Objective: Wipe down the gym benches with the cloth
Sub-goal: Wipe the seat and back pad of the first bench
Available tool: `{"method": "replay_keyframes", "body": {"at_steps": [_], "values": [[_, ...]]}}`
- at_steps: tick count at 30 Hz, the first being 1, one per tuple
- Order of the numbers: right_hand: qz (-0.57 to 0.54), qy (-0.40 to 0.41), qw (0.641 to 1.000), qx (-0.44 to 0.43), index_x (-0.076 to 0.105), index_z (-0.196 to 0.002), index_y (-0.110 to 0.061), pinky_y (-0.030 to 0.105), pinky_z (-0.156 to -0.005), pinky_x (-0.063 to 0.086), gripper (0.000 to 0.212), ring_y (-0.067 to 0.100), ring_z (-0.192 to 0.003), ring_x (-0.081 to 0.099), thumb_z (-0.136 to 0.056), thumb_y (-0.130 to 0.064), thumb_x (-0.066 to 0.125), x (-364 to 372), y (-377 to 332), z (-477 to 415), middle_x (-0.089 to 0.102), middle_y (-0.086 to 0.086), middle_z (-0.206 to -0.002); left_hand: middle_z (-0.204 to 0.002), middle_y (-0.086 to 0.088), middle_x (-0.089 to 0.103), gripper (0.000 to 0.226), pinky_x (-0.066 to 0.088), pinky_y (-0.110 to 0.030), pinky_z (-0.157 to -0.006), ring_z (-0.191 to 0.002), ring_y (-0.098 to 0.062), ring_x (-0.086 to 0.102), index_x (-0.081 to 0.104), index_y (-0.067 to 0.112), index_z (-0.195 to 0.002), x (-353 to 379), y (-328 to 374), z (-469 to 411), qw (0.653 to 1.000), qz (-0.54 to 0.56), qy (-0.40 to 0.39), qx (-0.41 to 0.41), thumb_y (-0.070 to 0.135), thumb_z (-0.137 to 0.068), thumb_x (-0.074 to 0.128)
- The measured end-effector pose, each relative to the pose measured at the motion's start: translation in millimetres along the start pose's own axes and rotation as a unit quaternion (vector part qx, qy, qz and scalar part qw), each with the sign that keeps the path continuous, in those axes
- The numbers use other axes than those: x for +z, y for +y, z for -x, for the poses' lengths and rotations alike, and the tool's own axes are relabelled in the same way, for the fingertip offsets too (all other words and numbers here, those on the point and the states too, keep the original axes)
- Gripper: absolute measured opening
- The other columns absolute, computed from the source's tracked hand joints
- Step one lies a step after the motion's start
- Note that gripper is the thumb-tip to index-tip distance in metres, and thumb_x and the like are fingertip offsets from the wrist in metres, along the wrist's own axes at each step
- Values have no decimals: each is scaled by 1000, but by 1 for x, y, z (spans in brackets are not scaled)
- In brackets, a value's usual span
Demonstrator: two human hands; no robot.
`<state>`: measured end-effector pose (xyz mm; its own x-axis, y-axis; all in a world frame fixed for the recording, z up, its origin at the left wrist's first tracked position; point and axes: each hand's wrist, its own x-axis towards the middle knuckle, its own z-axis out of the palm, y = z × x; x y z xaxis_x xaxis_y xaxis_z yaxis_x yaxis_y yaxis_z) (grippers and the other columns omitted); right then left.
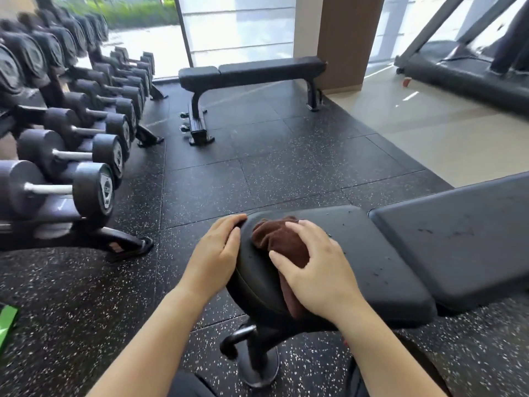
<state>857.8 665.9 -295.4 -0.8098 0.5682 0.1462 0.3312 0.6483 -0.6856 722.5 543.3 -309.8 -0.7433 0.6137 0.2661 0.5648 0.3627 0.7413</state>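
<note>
A black padded gym bench (380, 253) stretches from the lower centre to the right edge, its seat pad flecked with dark bits. A brown cloth (279, 242) lies bunched on the seat's near end. My right hand (317, 267) presses flat on the cloth, fingers spread over it. My left hand (216, 247) grips the seat pad's left edge, with no cloth in it. Across the floor stands a second black flat bench (257, 70) near the window.
A long rack of black dumbbells (71, 138) lines the left side. A treadmill (463, 67) sits at the back right beside a brown pillar (343, 38). Speckled rubber flooring (257, 167) lies between the benches. A green object (7, 322) pokes in at the lower left.
</note>
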Motion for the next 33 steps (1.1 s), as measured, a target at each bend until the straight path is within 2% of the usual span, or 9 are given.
{"method": "replay_keyframes", "body": {"at_steps": [4,7,11,15,19,22,25,28,33], "values": [[18,-12,999,27,44,-135,-30,35,-112,26,57,23,-132,34,-84,-50,57,6,-18,-28,38,-9,-146,-119,11,56,32,28,-2,-91,-112,0,47,58,20,-120,2,0,1,1000,25,-2,-4,12,-95,39],[13,-21,1000,19,44,-134,-33,32,-111,26,54,21,-132,34,-84,-50,56,3,-20,-23,37,-12,-146,-120,10,58,33,31,-10,-94,-112,-2,49,58,21,-120,0,0,0,1000,16,-7,-2,11,-95,39],[7,11,1000,-27,47,-128,-41,18,-102,21,59,10,-126,35,-74,-63,47,4,-9,17,36,-24,-140,-117,13,57,33,27,1,-90,-110,3,48,60,23,-118,0,-4,-1,1000,18,10,4,11,-95,39],[25,13,1000,-6,49,-128,-36,23,-105,24,55,17,-126,37,-78,-56,56,10,-15,0,41,-16,-140,-114,15,57,33,27,3,-87,-105,7,47,60,24,-116,-1,-5,-2,1000,17,8,8,10,-95,40],[13,-17,1000,9,46,-133,-31,32,-109,29,56,22,-129,37,-81,-49,60,12,-30,-31,40,-11,-142,-117,10,60,32,34,-13,-94,-111,-3,51,59,24,-118,-4,-1,-2,1000,10,-12,0,13,-96,40],[4,-23,1000,-7,43,-133,-37,30,-108,27,56,20,-130,34,-81,-50,58,7,-20,-14,34,-16,-145,-118,7,61,31,36,-22,-96,-111,-6,52,59,23,-120,-6,1,-2,1000,8,-19,-20,16,-95,41],[-1,18,999,-37,44,-128,-41,23,-100,27,57,13,-124,37,-75,-57,53,6,-4,15,36,-22,-140,-118,5,61,31,37,-24,-96,-110,-8,53,58,23,-120,0,6,-5,997,21,-10,-71,17,-94,43],[-13,12,1000,-9,50,-124,-36,26,-100,31,51,16,-122,42,-77,-54,59,6,0,-8,45,-17,-134,-121,6,56,30,31,-19,-95,-111,-4,47,57,22,-120,14,16,-12,994,13,17,-109,17,-93,44],[-25,-27,999,31,50,-129,-28,38,-106,35,50,24,-125,42,-83,-44,61,-2,3,-67,49,-6,-132,-114,9,53,30,23,-6,-81,-106,-1,44,59,24,-117,15,21,-15,995,-13,18,-100,15,-90,47]]}}
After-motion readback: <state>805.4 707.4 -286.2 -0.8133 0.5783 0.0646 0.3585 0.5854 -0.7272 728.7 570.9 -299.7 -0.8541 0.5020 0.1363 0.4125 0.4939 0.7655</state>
